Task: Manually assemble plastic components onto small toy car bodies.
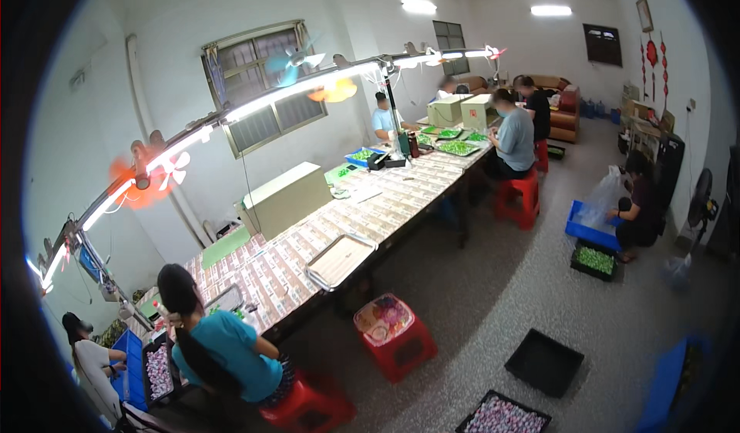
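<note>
Neither of my hands shows in this view. A long table [285,267] with a patterned cover runs from the lower left to the far middle. On its near edge lies a shallow metal tray [343,262]. Close to it on the floor stands a red stool [406,356] with a container of small colourful pieces on top. At lower left, a person in a teal shirt [231,356] sits on another red stool [312,406] at the table. Beside that person, a person in white [94,364] reaches into a blue crate [132,367].
Black crates [543,362] stand on the floor, one with pink-and-white pieces [505,417]. At right, a crouching person [638,209] handles a clear bag [601,198] over a blue crate [590,236]. Several people sit at the far end by trays of green pieces [457,148]. Lamps and fans [139,175] hang overhead.
</note>
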Action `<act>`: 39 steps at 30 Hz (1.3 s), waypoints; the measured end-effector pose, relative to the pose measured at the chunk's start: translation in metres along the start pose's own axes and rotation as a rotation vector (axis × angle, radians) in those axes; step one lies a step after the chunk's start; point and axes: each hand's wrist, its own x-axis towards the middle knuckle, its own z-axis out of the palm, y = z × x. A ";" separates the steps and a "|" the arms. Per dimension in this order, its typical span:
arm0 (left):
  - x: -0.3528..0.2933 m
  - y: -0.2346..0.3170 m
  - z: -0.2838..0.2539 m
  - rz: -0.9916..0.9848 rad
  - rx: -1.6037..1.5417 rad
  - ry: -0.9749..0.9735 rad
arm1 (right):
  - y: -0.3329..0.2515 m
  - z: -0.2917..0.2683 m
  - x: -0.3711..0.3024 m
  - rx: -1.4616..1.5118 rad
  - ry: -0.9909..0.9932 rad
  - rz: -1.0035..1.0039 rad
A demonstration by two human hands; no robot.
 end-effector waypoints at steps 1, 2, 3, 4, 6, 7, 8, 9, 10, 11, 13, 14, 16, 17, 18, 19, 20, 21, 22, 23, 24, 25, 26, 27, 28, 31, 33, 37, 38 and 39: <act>0.026 -0.024 0.000 -0.013 -0.146 0.009 | 0.005 -0.022 0.028 -0.003 0.007 0.023; 0.077 -0.098 0.037 0.042 0.282 -0.006 | -0.005 -0.069 0.096 0.175 0.182 0.017; 0.110 -0.061 0.011 0.089 0.286 -0.027 | 0.000 -0.089 0.143 0.381 0.351 0.095; 0.136 -0.054 -0.008 0.091 0.289 -0.022 | -0.009 -0.131 0.186 0.363 0.431 0.040; 0.203 -0.021 -0.051 0.166 0.313 -0.035 | 0.001 -0.195 0.269 0.995 0.193 0.065; 0.208 -0.034 -0.062 0.086 0.287 0.008 | -0.073 -0.309 0.276 0.586 0.456 -0.133; 0.236 -0.019 -0.078 0.093 0.273 0.019 | -0.110 -0.396 0.264 0.697 0.569 -0.234; 0.268 -0.002 -0.099 0.100 0.257 0.037 | -0.155 -0.495 0.240 0.730 0.588 -0.201; 0.304 0.023 -0.126 0.132 0.259 0.044 | -0.164 -0.552 0.259 0.692 0.695 -0.331; 0.335 0.041 -0.149 0.150 0.258 0.051 | -0.176 -0.613 0.277 0.677 0.779 -0.370; 0.387 0.064 -0.202 0.158 0.251 0.082 | -0.210 -0.725 0.308 0.661 0.902 -0.455; 0.419 0.087 -0.229 0.169 0.238 0.106 | -0.220 -0.780 0.323 0.645 0.954 -0.487; 0.479 0.129 -0.276 0.190 0.215 0.144 | -0.227 -0.870 0.363 0.636 1.057 -0.572; 0.494 0.138 -0.300 0.182 0.210 0.156 | -0.231 -0.913 0.378 0.645 1.022 -0.552; 0.502 0.133 -0.327 0.163 0.214 0.165 | -0.238 -0.949 0.396 0.591 1.129 -0.578; 0.507 0.120 -0.348 0.137 0.218 0.173 | -0.245 -0.989 0.392 0.547 1.119 -0.583; 0.510 0.106 -0.367 0.108 0.222 0.181 | -0.249 -1.019 0.437 0.571 1.188 -0.651; 0.512 0.100 -0.380 0.075 0.210 0.189 | -0.262 -1.058 0.452 0.491 1.183 -0.661; 0.522 0.102 -0.398 0.066 0.211 0.192 | -0.262 -1.089 0.492 0.548 1.280 -0.693; 0.532 0.106 -0.414 0.049 0.202 0.204 | -0.273 -1.127 0.502 0.537 1.336 -0.715; 0.547 0.114 -0.432 0.050 0.204 0.207 | -0.271 -1.162 0.521 0.521 1.422 -0.696; 0.559 0.119 -0.446 0.039 0.201 0.213 | -0.274 -1.199 0.546 0.506 1.501 -0.689; 0.569 0.122 -0.458 0.018 0.186 0.226 | -0.284 -1.237 0.561 0.499 1.480 -0.702; 0.580 0.125 -0.473 0.000 0.175 0.241 | -0.294 -1.276 0.575 0.493 1.464 -0.710; 0.593 0.128 -0.489 -0.014 0.168 0.251 | -0.301 -1.313 0.599 0.547 1.588 -0.735; 0.644 0.140 -0.538 -0.069 0.126 0.309 | -0.335 -1.424 0.644 0.468 1.761 -0.772; 0.686 0.157 -0.577 -0.096 0.098 0.344 | -0.357 -1.500 0.675 0.472 1.893 -0.829; 0.739 0.182 -0.634 -0.183 0.038 0.381 | -0.400 -1.636 0.730 0.448 1.956 -0.828; 0.734 0.183 -0.639 -0.219 0.021 0.372 | -0.414 -1.660 0.741 0.397 1.999 -0.874; 0.728 0.189 -0.635 -0.258 -0.004 0.363 | -0.430 -1.681 0.744 0.422 1.938 -0.887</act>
